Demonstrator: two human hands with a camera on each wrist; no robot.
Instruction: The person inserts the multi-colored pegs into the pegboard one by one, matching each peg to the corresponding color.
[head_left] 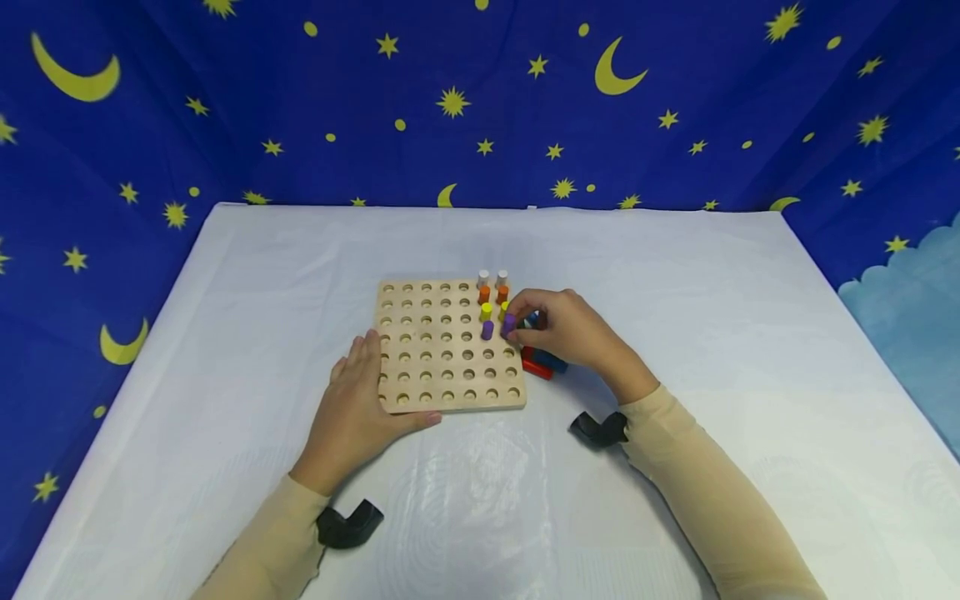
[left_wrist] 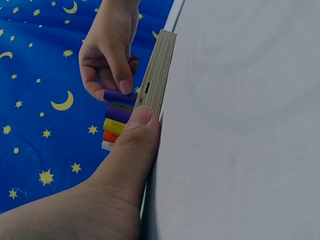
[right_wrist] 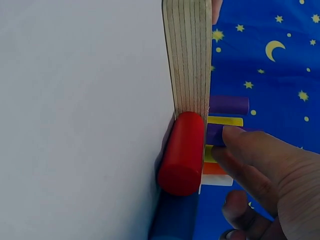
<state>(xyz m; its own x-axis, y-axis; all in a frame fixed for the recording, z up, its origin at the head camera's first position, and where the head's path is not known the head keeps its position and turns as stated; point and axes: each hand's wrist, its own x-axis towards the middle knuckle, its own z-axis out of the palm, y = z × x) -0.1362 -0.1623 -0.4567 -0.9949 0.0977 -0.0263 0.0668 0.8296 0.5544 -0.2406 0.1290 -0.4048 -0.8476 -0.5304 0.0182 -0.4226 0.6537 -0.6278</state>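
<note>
Wooden pegboard (head_left: 437, 347) on the table (head_left: 675, 283): your left hand (head_left: 356, 408), fingers straight, rests against its left side; brace there. Right-hand columns carry white pegs (head_left: 483, 279), orange pegs (head_left: 484, 295), yellow pegs (head_left: 486, 312), one purple peg (head_left: 487, 331). Your right hand (head_left: 570, 331) pinches a second purple peg (head_left: 509, 324); best upright, seating unclear. Red peg (head_left: 537, 369), blue peg (head_left: 551, 361) beside the board.

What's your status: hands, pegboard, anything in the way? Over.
Right hand pinching purple peg on pegboard. Left hand against its left edge. Front three hole rows empty. Red peg, blue peg lying beside right edge, not blocking.
</note>
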